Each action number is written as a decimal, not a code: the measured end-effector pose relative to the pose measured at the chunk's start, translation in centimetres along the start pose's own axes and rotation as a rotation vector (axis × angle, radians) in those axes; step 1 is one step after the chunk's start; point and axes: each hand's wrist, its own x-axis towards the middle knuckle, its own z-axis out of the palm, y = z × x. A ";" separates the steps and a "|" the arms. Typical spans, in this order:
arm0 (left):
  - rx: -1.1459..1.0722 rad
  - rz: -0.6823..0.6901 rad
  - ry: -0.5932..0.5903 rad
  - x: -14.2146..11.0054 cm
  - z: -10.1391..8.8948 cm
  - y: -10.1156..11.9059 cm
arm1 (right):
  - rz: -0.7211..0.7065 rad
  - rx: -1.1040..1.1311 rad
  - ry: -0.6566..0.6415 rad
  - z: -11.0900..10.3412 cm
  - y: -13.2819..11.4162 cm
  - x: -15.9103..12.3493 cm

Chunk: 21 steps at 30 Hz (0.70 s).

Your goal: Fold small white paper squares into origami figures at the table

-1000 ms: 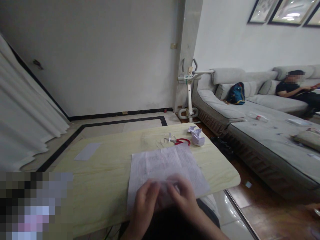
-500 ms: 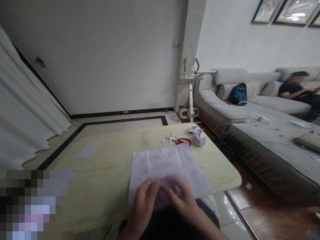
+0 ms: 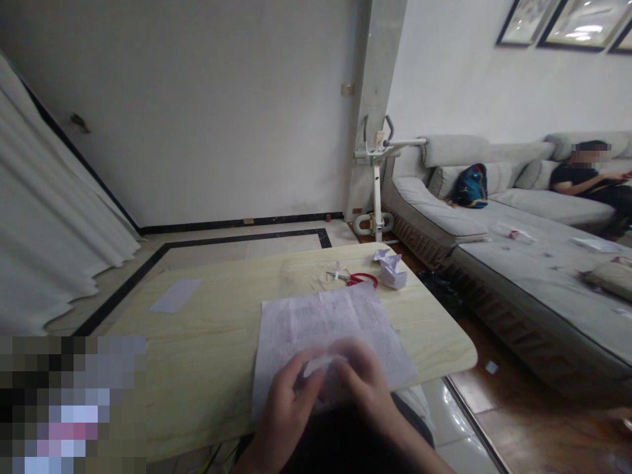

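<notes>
My left hand (image 3: 286, 405) and my right hand (image 3: 363, 388) meet at the near edge of the pale wooden table (image 3: 212, 342). Both pinch a small piece of white paper (image 3: 323, 365) between their fingertips, just above a large creased printed sheet (image 3: 326, 322) lying on the table. Motion blur hides the exact shape of the small paper.
Red-handled scissors (image 3: 360, 280) and paper scraps lie at the table's far side beside a folded paper figure (image 3: 392, 270). A flat slip of paper (image 3: 175, 295) lies at far left. A grey sofa (image 3: 518, 263) with a seated person (image 3: 587, 178) stands to the right.
My fingers have shifted on the small paper, lifting its edge slightly between the hands. The view has barely moved.
</notes>
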 end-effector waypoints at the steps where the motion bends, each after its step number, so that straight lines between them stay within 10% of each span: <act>1: 0.002 0.000 -0.005 0.0 0.0 0.1 | -0.003 -0.008 0.003 0.0 0.0 0.0; 21: 0.001 -0.067 0.026 0.4 0.2 -0.9 | -0.166 -0.180 0.093 0.4 1.1 0.1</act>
